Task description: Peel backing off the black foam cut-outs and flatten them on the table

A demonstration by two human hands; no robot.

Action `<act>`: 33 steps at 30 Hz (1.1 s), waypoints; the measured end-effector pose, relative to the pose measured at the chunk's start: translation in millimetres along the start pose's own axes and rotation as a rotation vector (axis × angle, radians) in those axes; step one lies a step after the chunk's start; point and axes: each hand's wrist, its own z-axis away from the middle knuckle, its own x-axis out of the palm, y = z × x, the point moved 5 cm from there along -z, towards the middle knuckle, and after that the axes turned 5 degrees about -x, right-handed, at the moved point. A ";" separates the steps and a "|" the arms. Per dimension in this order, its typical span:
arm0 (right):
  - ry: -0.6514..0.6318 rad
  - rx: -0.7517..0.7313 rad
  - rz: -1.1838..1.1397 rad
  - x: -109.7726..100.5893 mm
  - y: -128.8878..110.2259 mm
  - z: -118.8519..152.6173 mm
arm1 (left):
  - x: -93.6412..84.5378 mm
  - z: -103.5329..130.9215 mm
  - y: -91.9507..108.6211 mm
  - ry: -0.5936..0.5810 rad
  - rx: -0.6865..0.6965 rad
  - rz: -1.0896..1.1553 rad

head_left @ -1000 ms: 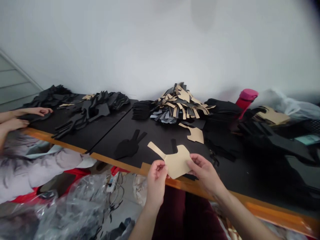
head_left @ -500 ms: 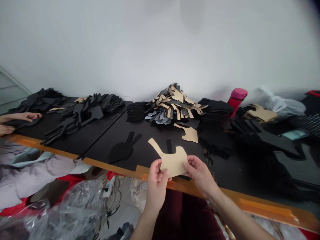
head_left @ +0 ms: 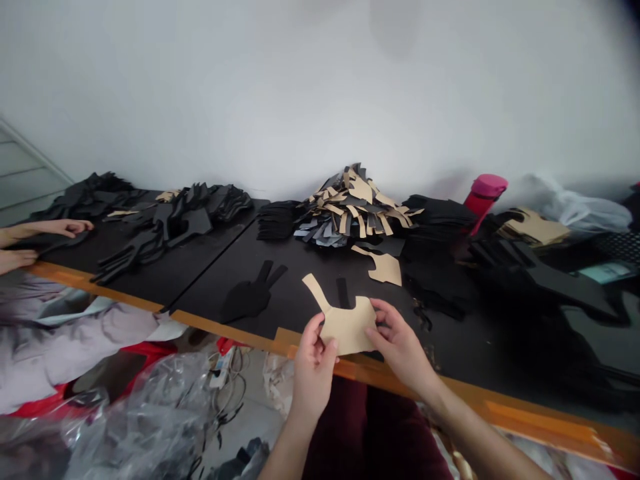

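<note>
A beige cut piece (head_left: 347, 329) with a long narrow strip is held over the table's front edge. My left hand (head_left: 316, 353) pinches its left side, thumb on top. At its right side my right hand (head_left: 395, 337) grips the edge between thumb and fingers. Just behind it a black strip (head_left: 343, 292) shows on the dark table. To the left lies a black piece (head_left: 249, 297) with two prongs. Another beige piece (head_left: 387, 269) lies beyond my right hand, in front of a heap of beige and grey pieces (head_left: 357, 207).
Black stacks (head_left: 276, 221) flank the heap, with more black pieces (head_left: 185, 220) to the left. A red bottle (head_left: 484, 200), a plastic bag (head_left: 590, 210) and beige pieces (head_left: 537, 228) stand right. Another person's hands (head_left: 65, 228) are at far left.
The view has shifted slightly, so the table items appear a little further right. My right hand's fingers have moved up along the beige piece's right edge. Both hands still hold it.
</note>
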 end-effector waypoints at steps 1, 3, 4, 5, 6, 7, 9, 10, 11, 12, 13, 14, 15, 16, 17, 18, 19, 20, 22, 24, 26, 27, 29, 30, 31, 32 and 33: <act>0.004 -0.014 0.021 -1.1 -0.3 -0.6 | -0.6 0.0 -0.5 0.001 -0.003 -0.003; 0.019 -0.030 0.037 -2.8 0.1 -1.1 | -2.2 -0.6 -1.8 0.026 0.003 -0.024; 0.026 -0.032 0.035 -3.0 0.9 -1.0 | -3.0 -1.2 -2.7 0.047 0.011 -0.043; 0.034 -0.033 0.033 -3.0 1.7 -0.7 | -3.9 -1.7 -3.7 0.070 0.021 -0.063; 0.044 -0.036 0.032 -2.8 2.6 -0.1 | -4.5 -2.1 -5.0 0.090 0.033 -0.082; 0.055 -0.039 0.032 -2.7 3.6 0.5 | -5.0 -2.3 -6.2 0.106 0.046 -0.100; 0.079 -0.047 0.034 -2.7 5.7 1.9 | -6.0 -2.1 -7.7 0.135 0.084 -0.147; 0.089 -0.052 0.036 -2.9 6.7 2.5 | -6.4 -1.6 -7.5 0.149 0.109 -0.183; 0.094 -0.058 0.038 -3.1 7.6 3.0 | -6.8 -0.9 -6.7 0.163 0.138 -0.227; 0.097 -0.064 0.042 -3.3 8.3 3.4 | -6.9 0.0 -5.1 0.173 0.170 -0.272; 0.095 -0.068 0.048 -3.4 8.9 3.7 | -6.7 0.9 -3.0 0.182 0.205 -0.308; 0.093 -0.071 0.054 -3.5 9.2 3.9 | -6.4 1.7 -0.7 0.187 0.236 -0.329; 0.092 -0.072 0.058 -3.5 9.2 4.1 | -6.0 2.4 1.5 0.193 0.258 -0.328; 0.093 -0.072 0.057 -3.5 9.0 4.2 | -5.6 2.8 3.0 0.196 0.263 -0.308; 0.097 -0.073 0.051 -3.5 8.3 4.4 | -5.0 2.6 3.5 0.194 0.244 -0.264; 0.102 -0.076 0.037 -3.4 7.1 4.5 | -4.2 2.1 2.9 0.184 0.204 -0.196; 0.109 -0.079 0.018 -3.2 5.6 4.6 | -2.9 1.6 1.6 0.169 0.154 -0.111; 0.119 -0.083 -0.004 -3.1 4.0 4.8 | -1.3 1.3 0.0 0.152 0.105 -0.023; 0.143 -0.092 -0.039 -3.2 0.3 5.3 | 2.8 1.4 -2.3 0.109 0.040 0.135; 0.167 -0.102 -0.053 -3.4 -2.9 6.1 | 5.9 2.2 -3.1 0.068 0.034 0.239; 0.193 -0.109 -0.048 -3.9 -4.5 7.2 | 7.5 3.0 -4.8 0.035 0.040 0.310; 0.198 -0.106 -0.041 -3.9 -4.3 7.6 | 8.0 3.1 -6.3 0.019 0.034 0.337; 0.191 -0.079 -0.032 -3.8 -1.9 8.4 | 9.1 3.1 -10.1 -0.010 -0.002 0.374; 0.184 -0.062 -0.023 -4.0 -0.3 8.9 | 9.7 2.9 -11.9 -0.023 -0.028 0.390; 0.173 -0.049 -0.002 -4.5 1.0 9.5 | 10.2 2.8 -13.4 -0.030 -0.054 0.404; 0.166 -0.056 0.045 -5.4 0.7 10.2 | 10.5 2.7 -14.2 -0.030 -0.075 0.419; 0.173 -0.099 0.131 -6.9 -2.2 11.4 | 10.4 2.6 -14.4 -0.019 -0.090 0.434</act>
